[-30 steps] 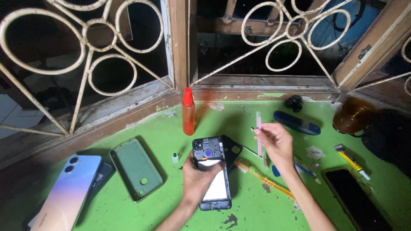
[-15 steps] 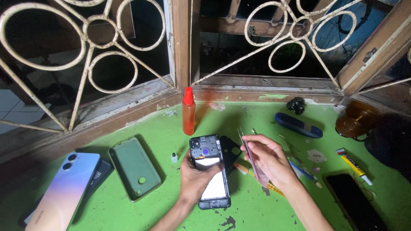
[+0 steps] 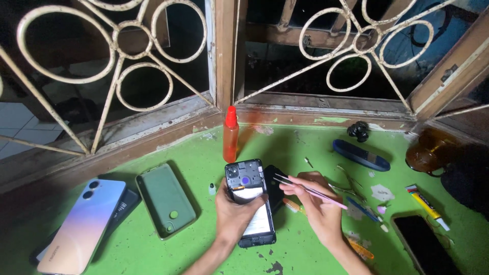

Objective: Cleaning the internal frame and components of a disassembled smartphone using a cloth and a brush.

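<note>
My left hand [image 3: 233, 214] grips an opened black phone [image 3: 249, 196] with its back cover off, its inner parts and a white battery area showing, held just above the green table [image 3: 204, 239]. My right hand [image 3: 318, 203] pinches pink tweezers [image 3: 310, 190] whose tips point left, close to the phone's upper right edge. A black back cover [image 3: 275, 186] lies beside the phone, under my right hand.
An orange bottle [image 3: 231, 135] stands behind the phone. A green phone case [image 3: 165, 199] and a gradient-coloured phone [image 3: 84, 224] lie at left. At right are metal tweezers [image 3: 346, 186], a blue oblong case [image 3: 361, 155], a yellow tube [image 3: 427, 206], a dark phone [image 3: 425, 247] and a brown jar [image 3: 425, 153]. Window grilles rise behind.
My right hand has come down and leftward from a raised position, turning the pink tweezers from upright to nearly level with their tips at the phone. My left hand kept hold of the phone.
</note>
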